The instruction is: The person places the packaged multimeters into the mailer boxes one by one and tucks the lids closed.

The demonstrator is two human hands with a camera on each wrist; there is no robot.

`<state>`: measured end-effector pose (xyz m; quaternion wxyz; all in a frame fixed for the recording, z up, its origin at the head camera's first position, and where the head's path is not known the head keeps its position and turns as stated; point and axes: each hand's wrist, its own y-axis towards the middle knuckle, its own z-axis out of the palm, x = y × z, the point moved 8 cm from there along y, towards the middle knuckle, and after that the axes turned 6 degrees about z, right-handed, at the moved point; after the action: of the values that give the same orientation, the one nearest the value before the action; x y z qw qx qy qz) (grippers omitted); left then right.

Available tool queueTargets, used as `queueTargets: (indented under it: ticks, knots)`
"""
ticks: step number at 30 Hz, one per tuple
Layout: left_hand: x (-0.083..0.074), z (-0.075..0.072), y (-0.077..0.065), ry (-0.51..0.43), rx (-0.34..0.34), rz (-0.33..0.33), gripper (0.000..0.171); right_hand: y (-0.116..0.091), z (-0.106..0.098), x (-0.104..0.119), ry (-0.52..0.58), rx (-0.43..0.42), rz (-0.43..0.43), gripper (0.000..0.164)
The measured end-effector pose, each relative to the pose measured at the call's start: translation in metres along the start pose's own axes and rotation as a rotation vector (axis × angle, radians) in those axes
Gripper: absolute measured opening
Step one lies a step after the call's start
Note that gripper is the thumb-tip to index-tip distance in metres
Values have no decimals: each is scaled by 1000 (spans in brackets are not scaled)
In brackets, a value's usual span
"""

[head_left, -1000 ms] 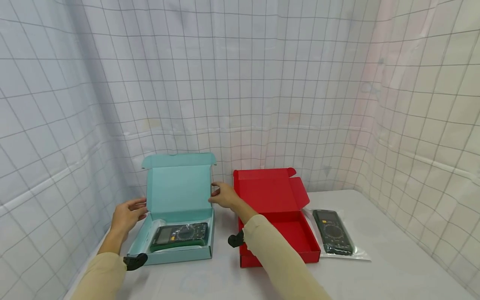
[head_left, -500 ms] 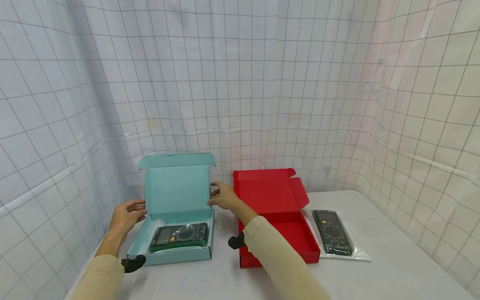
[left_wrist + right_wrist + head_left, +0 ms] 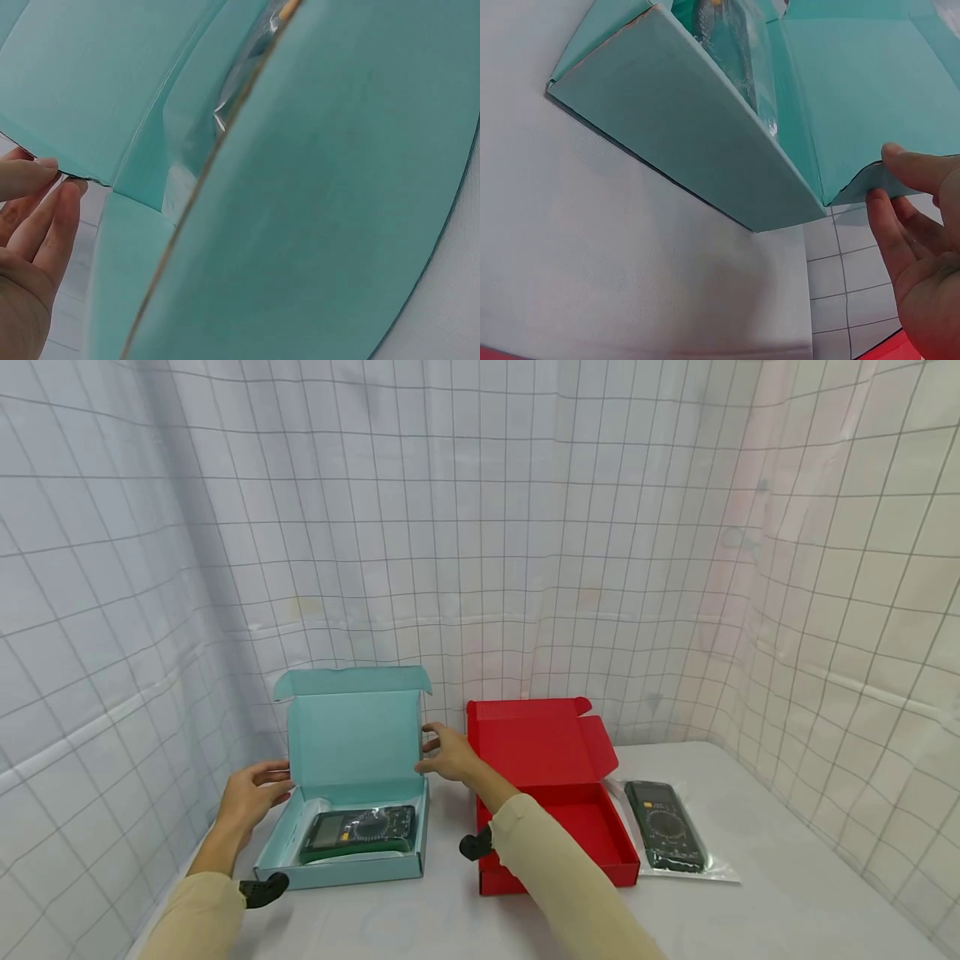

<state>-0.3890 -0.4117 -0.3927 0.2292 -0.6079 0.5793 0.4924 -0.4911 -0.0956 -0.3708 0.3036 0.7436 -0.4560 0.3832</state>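
A teal cardboard mailer box [image 3: 352, 874] stands on the left with its lid [image 3: 356, 735] raised upright. Inside lies a black-and-green multimeter [image 3: 363, 828] in clear plastic wrap. My left hand [image 3: 251, 795] is at the lid's left edge; in the left wrist view its thumb and fingers [image 3: 67, 202] pinch the lid's edge near the hinge. At the opposite edge, my right hand [image 3: 448, 755] pinches the lid's side flap [image 3: 874, 180] between thumb and fingertips. The lid's front tuck flap [image 3: 352, 680] tilts up along the top.
To the right, a red mailer box [image 3: 558, 879] lies open and empty under the right forearm. A second multimeter [image 3: 666, 827] in a clear bag rests beyond it. Behind the white table [image 3: 772, 843] hang grid-patterned curtains [image 3: 487, 543].
The teal lid's left edge has shifted slightly left with my left hand, and its tuck flap's left end has spread outward. My right hand has barely moved.
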Motion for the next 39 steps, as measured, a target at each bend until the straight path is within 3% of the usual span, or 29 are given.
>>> queueTargets:
  ticks: [16, 39]
  knots:
    - [2, -1, -9, -7, 70, 41, 43, -11, 5, -4, 46, 31, 0, 69]
    - [14, -4, -14, 48, 61, 11, 53, -24, 6, 0, 51, 45, -124, 72]
